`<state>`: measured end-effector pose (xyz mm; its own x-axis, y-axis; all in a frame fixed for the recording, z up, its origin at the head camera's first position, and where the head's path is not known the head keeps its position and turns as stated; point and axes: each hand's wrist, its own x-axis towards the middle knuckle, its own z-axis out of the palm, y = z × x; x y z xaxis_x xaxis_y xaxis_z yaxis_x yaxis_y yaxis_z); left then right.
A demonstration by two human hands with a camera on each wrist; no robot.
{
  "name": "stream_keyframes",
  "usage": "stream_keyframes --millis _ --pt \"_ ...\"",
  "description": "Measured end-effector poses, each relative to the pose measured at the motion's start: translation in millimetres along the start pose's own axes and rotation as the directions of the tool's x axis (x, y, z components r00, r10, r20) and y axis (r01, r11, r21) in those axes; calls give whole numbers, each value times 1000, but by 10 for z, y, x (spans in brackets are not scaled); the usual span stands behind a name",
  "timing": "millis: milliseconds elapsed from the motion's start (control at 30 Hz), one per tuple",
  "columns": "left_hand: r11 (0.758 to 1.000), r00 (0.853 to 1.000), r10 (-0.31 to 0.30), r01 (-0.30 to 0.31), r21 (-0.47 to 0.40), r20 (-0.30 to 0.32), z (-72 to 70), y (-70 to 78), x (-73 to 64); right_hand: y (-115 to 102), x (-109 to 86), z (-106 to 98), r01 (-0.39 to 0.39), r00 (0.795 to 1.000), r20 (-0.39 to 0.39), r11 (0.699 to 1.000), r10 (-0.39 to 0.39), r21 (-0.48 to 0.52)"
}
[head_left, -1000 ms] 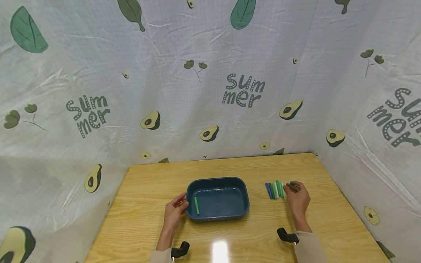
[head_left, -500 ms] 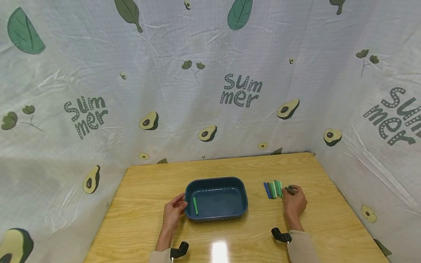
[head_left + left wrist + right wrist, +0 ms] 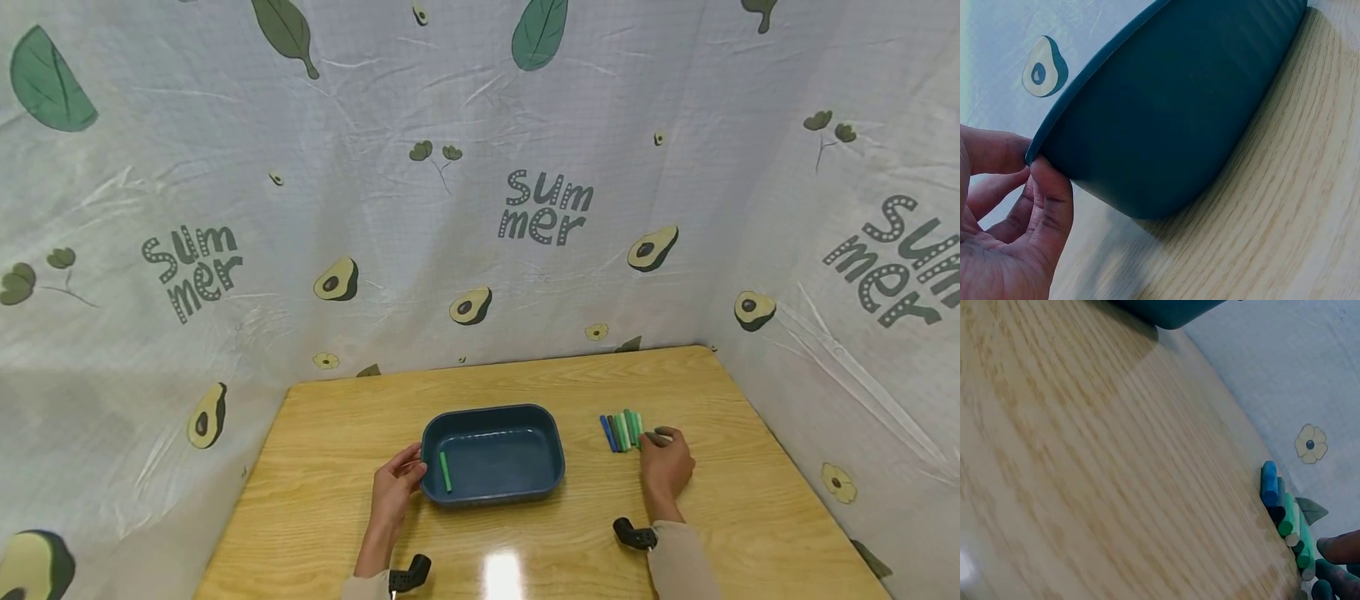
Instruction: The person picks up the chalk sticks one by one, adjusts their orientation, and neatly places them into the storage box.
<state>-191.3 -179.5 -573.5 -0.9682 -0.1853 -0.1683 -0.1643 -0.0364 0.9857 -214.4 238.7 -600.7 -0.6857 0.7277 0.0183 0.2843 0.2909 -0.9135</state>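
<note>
My left hand (image 3: 392, 492) pinches the left rim of a deep dark-blue tray (image 3: 491, 502), thumb outside; the left wrist view shows this grip on the tray wall (image 3: 1166, 119). One green chalk-like stick (image 3: 446, 472) lies in the tray's left part. To the right of the tray, several similar sticks (image 3: 621, 431) in blue, dark and green shades lie side by side. My right hand (image 3: 667, 467) is at the right end of that row, its fingertips dark. In the right wrist view the fingers (image 3: 1340, 548) are partly cut off beside the last sticks, so a hold is unclear.
The wooden table (image 3: 337, 417) meets a white printed cloth (image 3: 405, 250) behind and at both sides. Black wrist cameras (image 3: 634, 534) sit on both wrists. A light glare (image 3: 502, 575) shows on the near tabletop.
My right hand has shifted slightly left, closer to the row of sticks. The left hand stays on the tray rim, and the head view has drifted a little.
</note>
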Motion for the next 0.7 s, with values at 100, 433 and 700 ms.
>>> stream_keyframes --millis 100,433,700 --pt "1000 1000 3 -3 -4 0 -4 -7 2 8 -1 24 -3 1000 0 1000 3 -14" --pt "1000 1000 6 -6 -9 -5 -9 -25 17 4 -28 94 30 998 -54 998 -33 -59" --pt "1000 1000 2 -2 -16 -8 -14 -29 22 -19 -44 152 -5 997 -81 998 0 -61"
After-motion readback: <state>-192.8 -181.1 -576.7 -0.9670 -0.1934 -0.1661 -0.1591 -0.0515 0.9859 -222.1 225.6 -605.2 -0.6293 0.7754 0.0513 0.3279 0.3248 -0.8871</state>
